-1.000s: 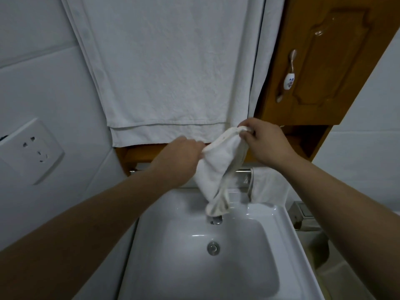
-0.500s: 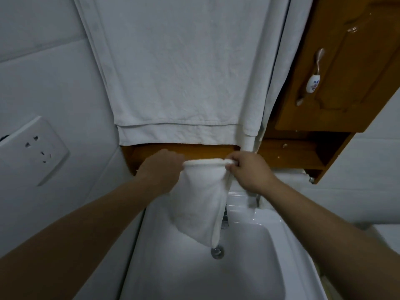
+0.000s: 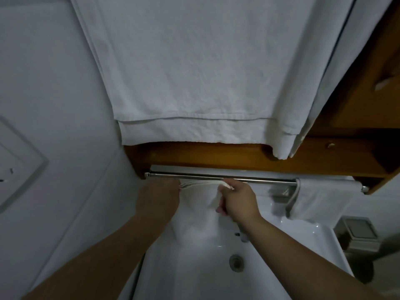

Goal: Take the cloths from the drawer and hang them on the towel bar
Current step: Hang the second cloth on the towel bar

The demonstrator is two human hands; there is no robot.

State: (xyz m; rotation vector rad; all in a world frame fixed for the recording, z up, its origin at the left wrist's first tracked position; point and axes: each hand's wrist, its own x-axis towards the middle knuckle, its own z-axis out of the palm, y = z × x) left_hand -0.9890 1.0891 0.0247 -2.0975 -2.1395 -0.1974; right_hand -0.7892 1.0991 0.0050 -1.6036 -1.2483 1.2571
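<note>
A metal towel bar (image 3: pixel 216 176) runs left to right under the wooden shelf (image 3: pixel 205 155). Just below it I hold a small white cloth (image 3: pixel 198 210) stretched by its top edge. My left hand (image 3: pixel 159 197) grips the cloth's left corner and my right hand (image 3: pixel 237 200) grips its right corner. The cloth's top edge sits right beneath the bar; its body hangs down over the basin. Another white cloth (image 3: pixel 320 197) is draped over the bar's right end.
A large white towel (image 3: pixel 194 68) hangs above, covering the wall. The white sink (image 3: pixel 307 234) with its drain (image 3: pixel 236 262) lies below. A wooden cabinet (image 3: pixel 368 94) is at the upper right, a wall socket (image 3: pixel 15 169) at the left, a small grey box (image 3: pixel 357 232) at the right.
Both hands have carried the stretched cloth up to just under the towel bar. The view has tilted so the bar and the second hung cloth now show.
</note>
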